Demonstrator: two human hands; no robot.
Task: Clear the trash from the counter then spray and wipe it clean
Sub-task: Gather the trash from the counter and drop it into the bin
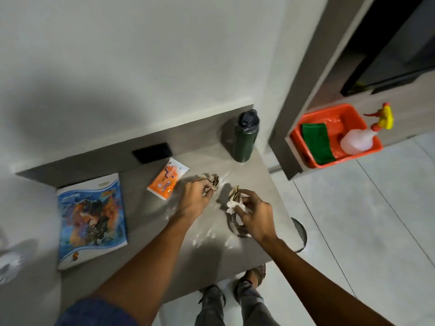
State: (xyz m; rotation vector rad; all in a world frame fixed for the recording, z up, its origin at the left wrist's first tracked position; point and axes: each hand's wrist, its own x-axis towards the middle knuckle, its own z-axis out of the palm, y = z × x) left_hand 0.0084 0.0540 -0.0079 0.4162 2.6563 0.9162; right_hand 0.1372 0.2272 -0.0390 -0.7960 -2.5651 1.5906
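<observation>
**Both hands on crumpled paper at the counter's right end**

Blue sleeve (pixel 94 311) at bottom edge, bare forearms reaching over the grey stone-look counter (pixel 211 257). Feet in sandals visible below its front edge.

Left hand (pixel 196 198): fingers closed around a crumpled brown paper wad (pixel 211 183), low over the counter; contact with the surface unclear.

Right hand (pixel 255 214): fingers pinched on a crumpled white tissue with brown paper scrap (pixel 234 200), held just above the surface. Dark curved object under this hand, blurred, not identifiable.

White specks and smears on the counter between and near the hands.

Elsewhere on counter: orange-and-white flat packet (pixel 167 182) just left of the left hand; blue illustrated softcover book (pixel 90 221) at left end; dark green metal bottle with black cap (pixel 244 137) upright at back right corner, closed.

Orange plastic tub (pixel 306 118) sits on a separate ledge to the right, well apart from the counter. Inside: green scouring pad (pixel 317 143) leaning at the left, translucent white spray bottle with yellow-and-red trigger (pixel 357 140) at the right, nozzle rising above the rim
</observation>
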